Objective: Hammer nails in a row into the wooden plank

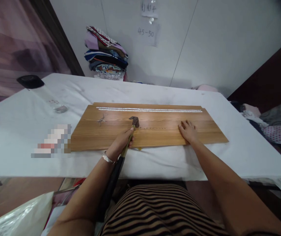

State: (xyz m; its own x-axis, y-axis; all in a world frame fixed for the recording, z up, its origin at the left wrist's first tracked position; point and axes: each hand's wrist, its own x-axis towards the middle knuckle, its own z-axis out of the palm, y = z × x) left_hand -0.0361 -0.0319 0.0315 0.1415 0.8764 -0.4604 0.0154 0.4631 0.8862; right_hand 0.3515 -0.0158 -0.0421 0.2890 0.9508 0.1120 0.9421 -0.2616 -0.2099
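My left hand (124,141) is wrapped round the upper handle of a claw hammer (135,121), close below its head. The hammer's long dark grip runs back along my forearm. Its head is over a wooden board (106,137), beside the left end of a row of small dark dots (152,128), perhaps nail heads; they are too small to be sure. My right hand (189,131) lies on the board to the right of that row, palm down, fingers spread, holding nothing. A small pile of loose nails (102,120) lies on the board's left part.
Two white measuring strips (150,110) run along the board's far side. The board rests on a white-covered table (170,164). A black object (30,81) and a small clear packet (60,108) lie to the left. Folded cloths (107,54) are stacked by the wall.
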